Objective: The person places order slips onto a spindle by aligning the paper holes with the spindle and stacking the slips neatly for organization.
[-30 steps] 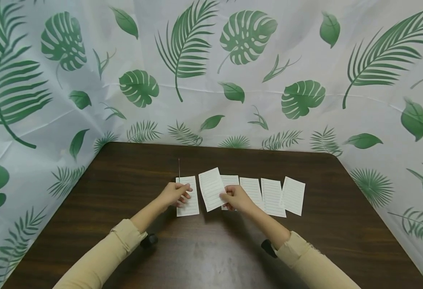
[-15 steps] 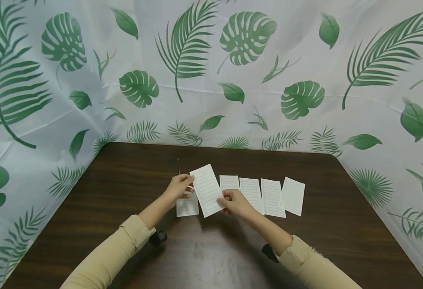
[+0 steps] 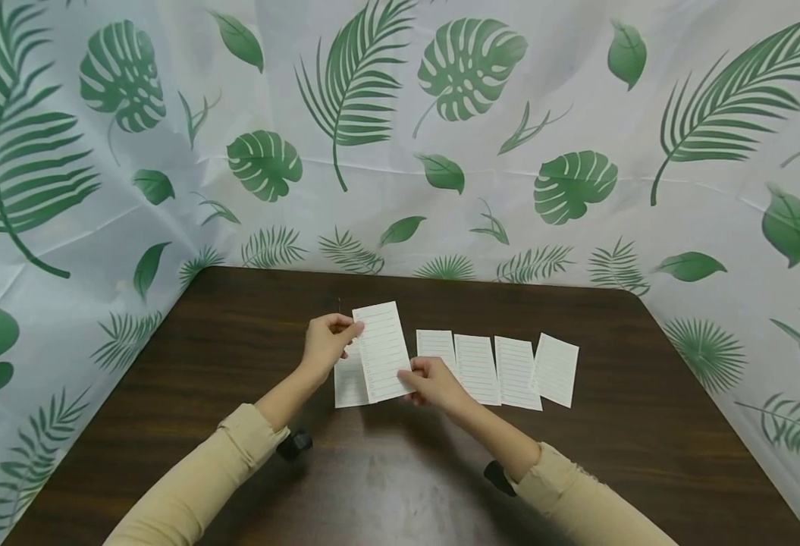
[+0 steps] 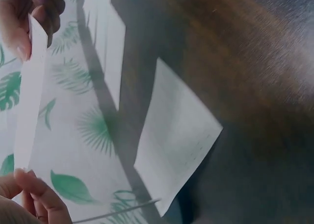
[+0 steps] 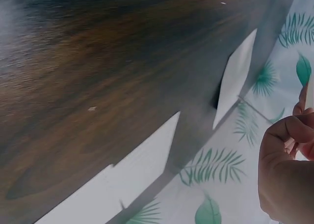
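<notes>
We see a white lined sheet, the raised sheet, held clear of the bench between two hands. The left hand pinches its upper left edge, thumb in front, and the right hand pinches its lower right corner, also with the thumb in front. The left wrist view gives us the raised sheet nearly edge-on, one hand at each end.

Below the raised sheet and partly hidden by it, we find a lower sheet showing out past its left side. From the wrist views this one looks slightly bowed, with a dark shadow along one edge. A thin stick juts from its far end, beyond the raised sheet.

To the right of the raised sheet we count four more in a row: a first sheet, partly covered by the right hand, then a second sheet, a third sheet and a fourth sheet, which is turned the other way from its neighbours. They lie so close that we cannot tell everywhere whether edges touch or overlap.

Nearer us than the raised sheet come rolled beige sleeves, and beyond it a pale backdrop printed with green leaves.
</notes>
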`<state>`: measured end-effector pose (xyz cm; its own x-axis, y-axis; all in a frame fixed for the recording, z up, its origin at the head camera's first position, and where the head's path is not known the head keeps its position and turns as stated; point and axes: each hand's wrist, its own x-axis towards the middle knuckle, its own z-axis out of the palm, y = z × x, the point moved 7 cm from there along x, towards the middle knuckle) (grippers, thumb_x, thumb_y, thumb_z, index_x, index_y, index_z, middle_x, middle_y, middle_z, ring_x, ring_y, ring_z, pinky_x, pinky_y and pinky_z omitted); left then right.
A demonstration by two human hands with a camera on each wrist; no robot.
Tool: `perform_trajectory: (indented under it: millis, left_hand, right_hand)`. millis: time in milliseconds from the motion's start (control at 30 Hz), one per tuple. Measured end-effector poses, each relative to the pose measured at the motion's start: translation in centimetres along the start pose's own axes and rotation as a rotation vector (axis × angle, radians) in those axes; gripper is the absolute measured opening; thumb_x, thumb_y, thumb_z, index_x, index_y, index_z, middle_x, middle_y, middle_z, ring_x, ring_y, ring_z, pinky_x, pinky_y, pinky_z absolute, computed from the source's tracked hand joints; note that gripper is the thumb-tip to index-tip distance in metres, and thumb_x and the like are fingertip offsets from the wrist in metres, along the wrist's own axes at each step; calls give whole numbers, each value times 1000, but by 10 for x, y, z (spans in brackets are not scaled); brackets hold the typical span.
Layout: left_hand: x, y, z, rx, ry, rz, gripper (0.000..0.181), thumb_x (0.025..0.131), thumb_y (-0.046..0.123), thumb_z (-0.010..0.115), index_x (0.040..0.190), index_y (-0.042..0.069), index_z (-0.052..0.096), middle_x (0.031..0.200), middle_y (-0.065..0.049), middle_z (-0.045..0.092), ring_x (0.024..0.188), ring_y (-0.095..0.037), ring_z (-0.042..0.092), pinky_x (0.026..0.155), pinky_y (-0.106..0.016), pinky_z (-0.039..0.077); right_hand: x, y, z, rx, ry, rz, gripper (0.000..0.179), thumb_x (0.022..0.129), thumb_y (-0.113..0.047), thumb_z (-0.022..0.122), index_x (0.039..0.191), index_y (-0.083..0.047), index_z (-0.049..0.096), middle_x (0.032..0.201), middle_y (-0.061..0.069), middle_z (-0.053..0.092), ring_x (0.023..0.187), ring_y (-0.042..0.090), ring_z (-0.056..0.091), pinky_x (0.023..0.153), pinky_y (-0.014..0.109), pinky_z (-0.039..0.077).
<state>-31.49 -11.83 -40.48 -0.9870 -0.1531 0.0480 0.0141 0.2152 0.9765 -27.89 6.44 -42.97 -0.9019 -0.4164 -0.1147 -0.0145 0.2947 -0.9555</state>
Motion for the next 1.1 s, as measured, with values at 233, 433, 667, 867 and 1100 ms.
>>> perform_trajectory:
  millis: [233, 433, 667, 867, 1100]
  left_hand:
    - [11, 16, -14, 31, 50, 40, 23, 89, 17, 64, 95, -4, 69, 79, -10, 65, 47, -4, 42, 42, -17, 40]
    - [21, 25, -26, 83, 80, 79, 21, 89, 16, 64, 95, -4, 69, 78, -7, 64, 56, -3, 45, 50, -18, 40]
    - [28, 20, -37, 101, 104, 62, 22, 89, 16, 64, 96, -5, 69, 82, -10, 64, 55, -5, 45, 50, -18, 39]
    - [31, 17, -38, 158, 123, 74, 22, 89, 18, 64, 93, -3, 70, 88, -15, 67, 65, -9, 48, 56, -21, 39]
    - [32, 22, -38, 229, 205, 140, 21, 88, 17, 63, 89, -1, 71, 84, -17, 68, 72, -21, 56, 59, -23, 40]
  right_hand:
    - [12, -10, 12, 32, 9, -8, 22, 95, -10, 52, 88, 10, 57, 54, -3, 55, 45, 5, 48, 43, 16, 38]
    - [23, -21, 18, 55, 35, -7, 21, 95, -10, 51, 86, 8, 57, 52, -3, 55, 44, 5, 47, 43, 17, 37]
    - [35, -25, 24, 81, 24, 31, 21, 95, -9, 52, 91, 10, 58, 51, -4, 54, 44, 4, 47, 43, 17, 36]
    - [38, -24, 25, 88, 22, 45, 20, 95, -9, 52, 91, 9, 58, 52, -4, 55, 44, 4, 46, 44, 18, 35]
    - [37, -30, 26, 82, 39, 52, 20, 96, -11, 51, 85, 4, 57, 52, -3, 55, 44, 5, 47, 45, 18, 36]
